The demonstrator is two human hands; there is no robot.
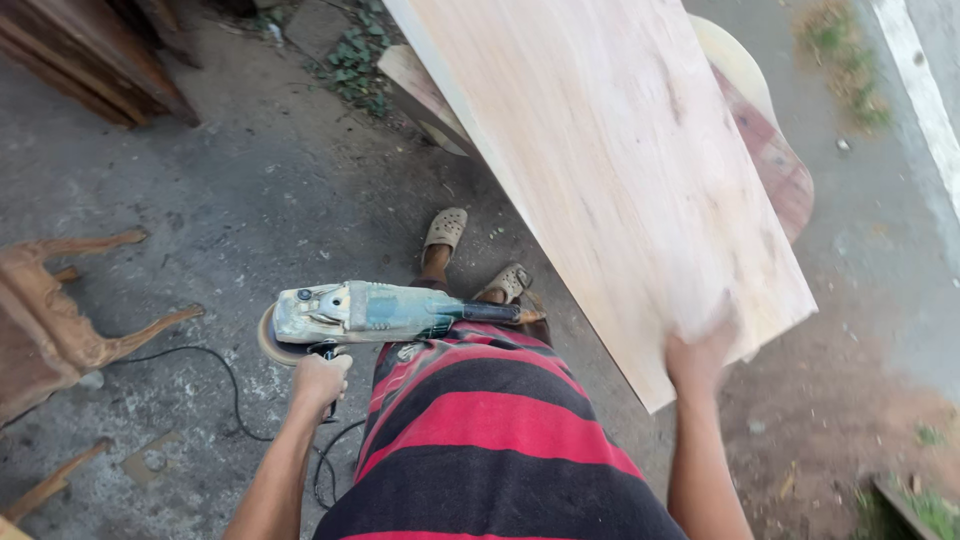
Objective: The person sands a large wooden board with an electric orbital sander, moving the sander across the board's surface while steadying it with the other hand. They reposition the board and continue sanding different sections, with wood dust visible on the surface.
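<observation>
The left hand (320,380) is closed around the dark side handle of an angle grinder (385,312), holding the tool level out to the person's left, above the concrete ground (240,200). The grinder has a worn, dusty teal body, a pale grey gear head and a round sanding disc (268,340) at its left end; its black cord (235,400) trails down and loops over the ground beneath the arm.

The right hand (700,360) is blurred; it lies flat against the near corner of a large pale wooden board (620,170), fingers spread open on its surface. The board slants from that corner up and away to the top of the view, resting over reddish and pale rounded wood pieces (775,165) behind it.

The person wears a red-and-black striped wrap (480,440) and tan sandals (445,228), the feet standing just beside the board's left edge. A carved wooden furniture piece (60,310) with curved legs sits at the far left, and dark planks (90,55) lie in the upper left corner.
</observation>
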